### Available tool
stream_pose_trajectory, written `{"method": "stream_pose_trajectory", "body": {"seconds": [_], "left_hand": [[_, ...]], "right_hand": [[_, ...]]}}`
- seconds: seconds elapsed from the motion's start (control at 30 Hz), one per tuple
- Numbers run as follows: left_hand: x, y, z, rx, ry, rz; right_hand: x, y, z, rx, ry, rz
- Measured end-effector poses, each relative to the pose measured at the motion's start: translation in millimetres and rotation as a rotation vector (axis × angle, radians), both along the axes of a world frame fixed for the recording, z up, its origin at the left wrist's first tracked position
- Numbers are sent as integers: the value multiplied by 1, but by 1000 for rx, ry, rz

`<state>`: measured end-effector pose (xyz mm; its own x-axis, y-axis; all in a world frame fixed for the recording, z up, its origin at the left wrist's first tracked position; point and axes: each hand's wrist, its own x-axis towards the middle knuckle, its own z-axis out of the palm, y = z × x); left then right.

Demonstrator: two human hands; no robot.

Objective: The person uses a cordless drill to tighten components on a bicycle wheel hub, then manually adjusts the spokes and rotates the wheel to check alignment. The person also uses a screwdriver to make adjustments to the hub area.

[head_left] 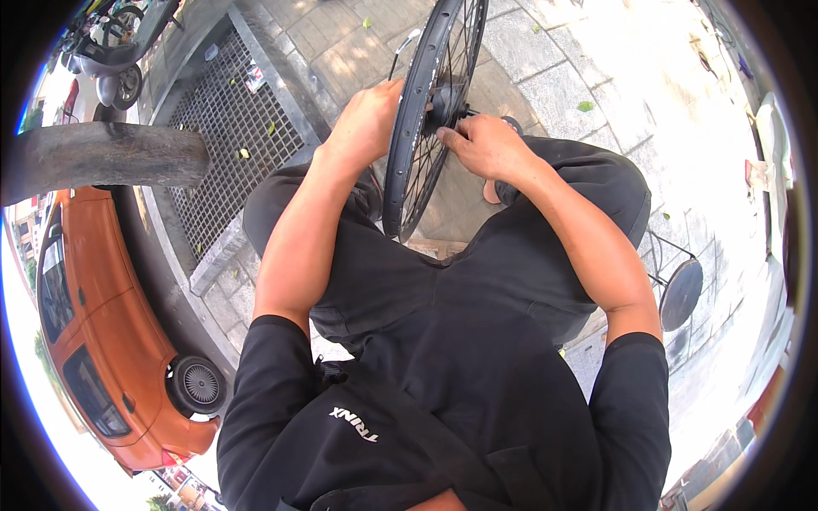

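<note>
A black bicycle wheel (397,162) stands upright between my knees, its rim bare of a tire and its spokes running to a dark hub (444,106). My left hand (362,123) is at the left side of the rim, closed, its fingertips hidden by the rim. From it a thin dark rod (397,61) with a silver end sticks up. My right hand (492,146) is at the right side of the wheel, thumb and fingers pinched together round the end of the hub's axle (468,112). Its fingertips are partly hidden.
I sit low on paving with knees apart. A metal grate (230,128) lies to the left, with a tree trunk (111,156) crossing over it. An orange car (119,332) and a parked scooter (111,64) are beyond. A round dark disc (682,295) on thin legs stands right.
</note>
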<state>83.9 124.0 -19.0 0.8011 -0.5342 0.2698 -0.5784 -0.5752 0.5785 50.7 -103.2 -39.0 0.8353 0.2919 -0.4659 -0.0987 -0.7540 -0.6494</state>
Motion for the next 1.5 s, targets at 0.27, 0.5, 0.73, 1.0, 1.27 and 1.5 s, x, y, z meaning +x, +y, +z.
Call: {"method": "stream_pose_trajectory", "body": {"seconds": [0.27, 0.5, 0.73, 1.0, 1.27, 1.5], "left_hand": [[-16, -37, -14, -132, 389, 193], [-36, -7, -86, -216, 1038, 304], [-40, -3, -74, -302, 1704, 175], [-54, -24, -44, -278, 1760, 99], [-42, 14, -75, -316, 1690, 182], [-50, -7, -43, -266, 1526, 275]], "right_hand": [[-55, 25, -25, 884, 663, -723], [-87, 31, -48, 1048, 555, -859], [-81, 49, -50, 1177, 567, -881], [-92, 47, -47, 1027, 493, -955], [-98, 44, -49, 1210, 650, -711], [-100, 32, -41, 1341, 657, -766]]}}
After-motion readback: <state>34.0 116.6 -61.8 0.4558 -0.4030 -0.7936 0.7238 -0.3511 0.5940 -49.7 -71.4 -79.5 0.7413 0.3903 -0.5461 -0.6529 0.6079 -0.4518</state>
